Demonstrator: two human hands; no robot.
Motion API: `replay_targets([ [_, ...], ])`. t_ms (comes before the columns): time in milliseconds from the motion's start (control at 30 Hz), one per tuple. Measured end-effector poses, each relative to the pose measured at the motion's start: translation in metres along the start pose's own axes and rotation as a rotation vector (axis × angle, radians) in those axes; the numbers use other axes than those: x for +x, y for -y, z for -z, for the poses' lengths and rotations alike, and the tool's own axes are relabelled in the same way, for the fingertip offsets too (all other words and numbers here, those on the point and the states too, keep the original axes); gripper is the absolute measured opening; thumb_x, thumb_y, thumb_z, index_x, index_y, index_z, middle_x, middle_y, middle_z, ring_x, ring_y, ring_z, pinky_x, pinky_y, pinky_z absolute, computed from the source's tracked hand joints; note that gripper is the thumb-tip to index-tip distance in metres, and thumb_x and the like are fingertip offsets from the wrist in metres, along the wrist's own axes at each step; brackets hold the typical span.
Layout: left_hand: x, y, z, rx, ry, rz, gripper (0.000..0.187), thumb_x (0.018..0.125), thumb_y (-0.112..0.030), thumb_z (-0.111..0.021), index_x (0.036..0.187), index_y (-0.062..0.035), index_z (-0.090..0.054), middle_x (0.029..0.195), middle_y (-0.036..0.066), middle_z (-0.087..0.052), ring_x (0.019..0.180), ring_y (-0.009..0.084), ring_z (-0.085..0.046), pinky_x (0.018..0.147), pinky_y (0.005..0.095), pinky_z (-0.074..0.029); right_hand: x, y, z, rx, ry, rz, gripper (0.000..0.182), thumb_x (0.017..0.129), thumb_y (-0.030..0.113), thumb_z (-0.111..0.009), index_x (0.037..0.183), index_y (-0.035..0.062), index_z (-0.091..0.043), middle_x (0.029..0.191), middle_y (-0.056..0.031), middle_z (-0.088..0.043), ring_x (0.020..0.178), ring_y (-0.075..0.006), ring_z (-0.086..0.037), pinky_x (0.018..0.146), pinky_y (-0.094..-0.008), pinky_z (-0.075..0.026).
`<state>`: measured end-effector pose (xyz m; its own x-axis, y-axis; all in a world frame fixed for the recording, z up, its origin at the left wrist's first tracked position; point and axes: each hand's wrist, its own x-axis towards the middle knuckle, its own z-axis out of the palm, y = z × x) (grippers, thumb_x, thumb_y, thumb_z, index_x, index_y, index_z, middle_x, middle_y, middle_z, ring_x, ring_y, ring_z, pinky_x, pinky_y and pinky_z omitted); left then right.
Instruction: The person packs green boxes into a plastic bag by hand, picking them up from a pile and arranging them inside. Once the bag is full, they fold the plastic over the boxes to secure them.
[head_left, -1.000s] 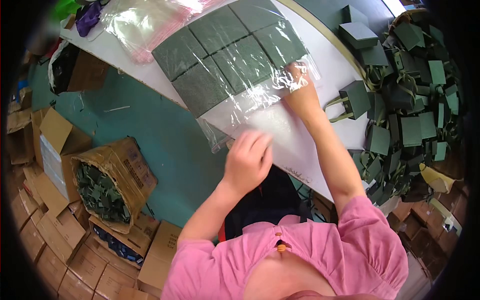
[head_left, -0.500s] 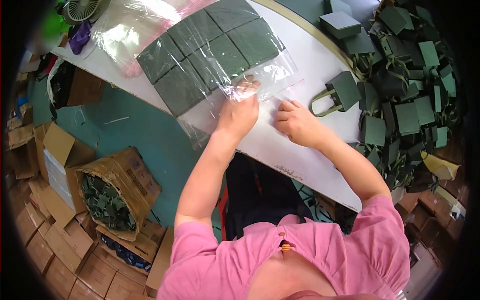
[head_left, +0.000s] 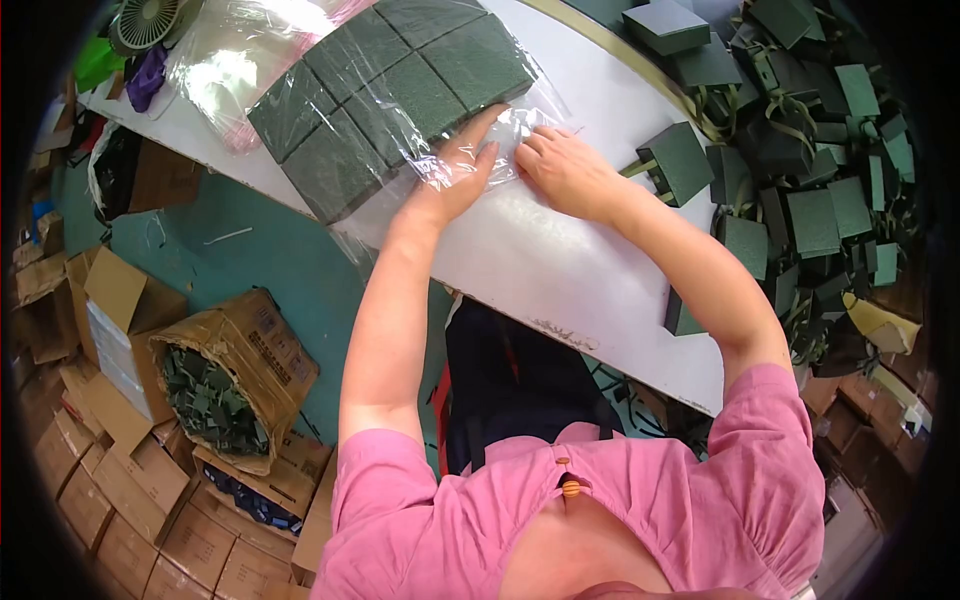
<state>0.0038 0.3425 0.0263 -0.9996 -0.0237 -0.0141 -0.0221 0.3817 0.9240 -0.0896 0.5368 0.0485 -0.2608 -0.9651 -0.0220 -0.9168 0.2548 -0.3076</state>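
Head view, looking down at a white worktop (head_left: 560, 270). A clear plastic bag (head_left: 400, 110) lies flat on it toward 11 o'clock, holding dark green flat squares (head_left: 395, 85) laid edge to edge in rows. The left hand (head_left: 455, 170) rests on the bag's near end, fingers stretched out almost flat and pressing the film against the nearest square; it grips nothing. The right hand (head_left: 565, 170) lies just beside it at 3 o'clock, fingers curled loosely onto the crumpled open edge of the bag; whether it pinches the film cannot be told. The two hands are near each other but apart.

At 2 to 3 o'clock, at the worktop's far side, a heap of small dark green gift bags (head_left: 810, 170) with ribbon handles spreads out; one such bag (head_left: 678, 160) stands just beyond the right wrist. A second clear bag (head_left: 225, 60) lies at 11 o'clock beyond the filled one, with a small fan (head_left: 148, 20) past it. Below the worktop, at 8 o'clock, an open cardboard carton (head_left: 235, 375) filled with dark green pieces stands on the teal floor (head_left: 290, 260) among other cartons.
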Motion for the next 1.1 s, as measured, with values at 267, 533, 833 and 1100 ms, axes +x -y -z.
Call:
replay_targets([
  [267, -0.001, 0.009, -0.013, 0.075, -0.058, -0.011, 0.048, 0.100, -0.013, -0.056, 0.147, -0.0067, -0.051, 0.151, 0.017, -0.052, 0.141, 0.0338, -0.047, 0.119, 0.0408, -0.034, -0.111, 0.118, 0.004, 0.231, 0.472, 0.484, 0.017, 0.083, 0.020, -0.057, 0.088, 0.0046, -0.061, 0.088, -0.0136, -0.061, 0.082, -0.0326, -0.061, 0.071, -0.0449, -0.050],
  [533, -0.138, -0.051, 0.020, 0.734, -0.066, 0.180, 0.041, 0.093, -0.015, -0.066, 0.133, -0.0061, -0.062, 0.150, 0.016, -0.052, 0.138, 0.0396, -0.048, 0.117, 0.0493, -0.036, -0.140, 0.057, 0.012, 0.158, 0.655, 0.059, 0.011, 0.089, 0.018, -0.060, 0.092, 0.0092, -0.066, 0.082, -0.0131, -0.071, 0.070, -0.0352, -0.071, 0.061, -0.0481, -0.056],
  [833, -0.200, -0.033, 0.093, 1.073, -0.267, -0.333, 0.038, 0.084, 0.006, -0.062, 0.116, -0.0126, -0.071, 0.137, 0.005, -0.062, 0.135, 0.0290, -0.053, 0.110, 0.0523, -0.040, -0.004, -0.078, 0.062, -0.537, -0.168, 0.504, 0.061, 0.089, 0.012, -0.064, 0.141, 0.0406, -0.050, 0.158, 0.0038, -0.043, 0.148, -0.0177, -0.039, 0.122, -0.0481, -0.029],
  [1100, -0.146, 0.021, 0.119, 1.139, -0.041, -0.546, 0.022, 0.084, -0.014, -0.063, 0.105, -0.0126, -0.070, 0.111, -0.002, -0.069, 0.119, 0.0162, -0.061, 0.095, 0.0402, -0.038, 0.036, -0.102, 0.052, -0.363, -0.143, 0.677, 0.009, 0.087, 0.014, -0.066, 0.088, 0.0111, -0.057, 0.119, -0.0031, -0.063, 0.121, -0.0235, -0.055, 0.097, -0.0355, -0.051],
])
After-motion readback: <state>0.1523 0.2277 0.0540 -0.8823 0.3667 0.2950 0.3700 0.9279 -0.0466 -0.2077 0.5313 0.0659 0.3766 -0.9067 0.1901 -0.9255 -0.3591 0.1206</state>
